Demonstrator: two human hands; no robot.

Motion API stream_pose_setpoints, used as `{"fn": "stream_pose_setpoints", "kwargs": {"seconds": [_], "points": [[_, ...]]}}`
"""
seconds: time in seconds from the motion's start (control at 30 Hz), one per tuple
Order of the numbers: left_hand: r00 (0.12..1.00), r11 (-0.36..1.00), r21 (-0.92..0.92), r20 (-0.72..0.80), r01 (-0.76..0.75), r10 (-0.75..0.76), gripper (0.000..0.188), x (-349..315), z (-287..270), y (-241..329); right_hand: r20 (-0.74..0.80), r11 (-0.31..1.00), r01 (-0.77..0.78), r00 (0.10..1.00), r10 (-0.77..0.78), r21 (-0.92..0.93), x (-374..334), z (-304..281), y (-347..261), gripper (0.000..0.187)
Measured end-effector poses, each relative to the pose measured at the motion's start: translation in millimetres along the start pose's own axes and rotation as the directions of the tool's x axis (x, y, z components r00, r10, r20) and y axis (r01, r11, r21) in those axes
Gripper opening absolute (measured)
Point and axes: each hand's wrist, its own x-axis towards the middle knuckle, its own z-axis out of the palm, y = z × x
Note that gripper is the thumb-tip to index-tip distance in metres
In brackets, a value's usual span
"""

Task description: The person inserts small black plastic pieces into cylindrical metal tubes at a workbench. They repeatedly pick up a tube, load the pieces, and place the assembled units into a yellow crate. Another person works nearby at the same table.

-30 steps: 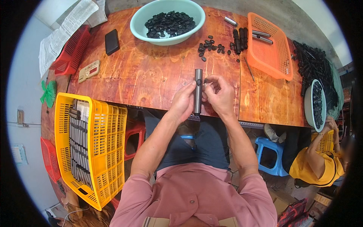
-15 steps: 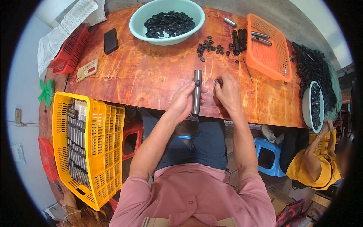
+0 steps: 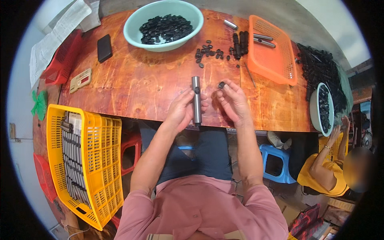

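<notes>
A grey metal tube stands roughly lengthwise above the near edge of the table, with a black oval piece at an opening in its upper part. My left hand is closed round the tube, thumb on the near left side and fingertips behind it. Just to the right, my right hand pinches a small black cap-like piece between thumb and forefinger, apart from the tube. Loose black oval pieces lie on the table beyond both hands.
A pale green basin of black pieces stands at the back. Right are an orange basket with metal tubes, black cylinders and a thin rod. A yellow crate of tubes stands left. A co-worker sits far right.
My right hand has turned, and the small black piece in its fingertips now shows more plainly. The whole view has shifted, so the table's things appear further left. My left hand keeps the tube.
</notes>
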Motion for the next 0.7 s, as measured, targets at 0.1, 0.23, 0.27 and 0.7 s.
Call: {"fn": "stream_pose_setpoints", "kwargs": {"seconds": [0.1, 0.23, 0.27, 0.7], "points": [[1.000, 1.000, -0.003, -0.015, 0.010, -0.010, 0.031, -2, 3, 2, 0.067, 0.984, -0.039, 0.997, 0.028, 0.175, 1, -4, 5, 0.019], [1.000, 1.000, 0.001, 0.006, 0.005, -0.005, 0.029, -1, 3, 3, 0.110, 0.966, -0.069, 0.993, 0.043, 0.249, 0, -4, 8, 0.019], [1.000, 1.000, -0.001, 0.011, 0.004, -0.004, 0.028, -1, 4, 3, 0.113, 0.966, -0.070, 0.993, 0.043, 0.247, 0, -4, 9, 0.019], [0.999, 1.000, -0.002, 0.049, 0.002, -0.001, 0.032, -2, 4, 2, -0.018, 0.999, 0.041, 0.999, -0.041, -0.013, -3, 17, 5, 0.018]]}}
